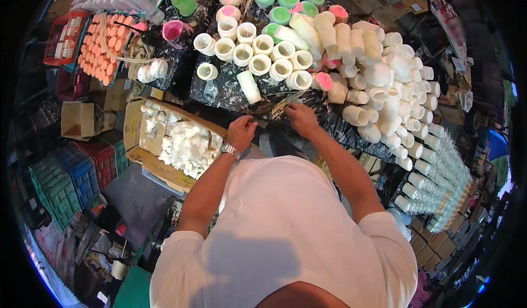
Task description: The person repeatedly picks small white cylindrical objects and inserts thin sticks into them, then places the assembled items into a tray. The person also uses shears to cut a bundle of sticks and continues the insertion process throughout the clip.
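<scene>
Left hand [242, 132], with a wristwatch [231, 151], is curled at the near edge of the dark worktable [219, 91]; what it grips, if anything, cannot be told. Right hand [301, 119] lies just beside it, fingers bent down onto a bundle of thin sticks [286, 104]. The bundle's long axis runs away and rightward from the fingers; the right hand is nearer. Beyond stand open white cup moulds [261, 53], then green-filled cups [282, 1].

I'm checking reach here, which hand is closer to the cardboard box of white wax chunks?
Left. The left hand sits just right of the cardboard box, almost at its upper right corner. The right hand is farther right, by the thin sticks on the dark table.
</scene>
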